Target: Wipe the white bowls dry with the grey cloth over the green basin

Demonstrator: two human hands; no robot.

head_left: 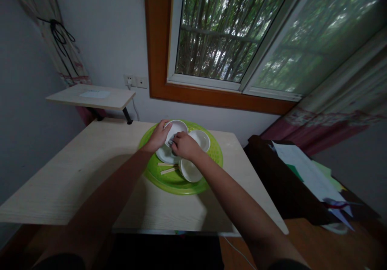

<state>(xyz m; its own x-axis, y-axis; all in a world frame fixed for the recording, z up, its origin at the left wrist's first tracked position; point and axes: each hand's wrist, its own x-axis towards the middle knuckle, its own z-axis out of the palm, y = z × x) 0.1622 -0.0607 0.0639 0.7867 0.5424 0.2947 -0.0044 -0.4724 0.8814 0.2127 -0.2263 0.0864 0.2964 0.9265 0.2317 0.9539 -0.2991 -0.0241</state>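
Note:
My left hand [159,136] grips the left rim of a white bowl [174,128], which is tilted toward me. Inside that bowl, the curled fingers of my right hand [185,145] press a small greyish thing [171,142], mostly hidden by them, against its surface. A white plate [163,155] lies just below the bowl. Two more white bowls stand close by: one bowl [203,139] right of my right hand, another bowl [192,172] nearer to me, partly behind my right wrist. Light wooden chopsticks [169,170] rest beside the nearer bowl. All are on a round green tray [178,188].
The tray sits on a pale wooden table [99,169] against the wall below a window [223,32]. A small raised shelf [66,94] stands at the back left. Papers [302,169] lie on a dark piece of furniture [272,181] to the right.

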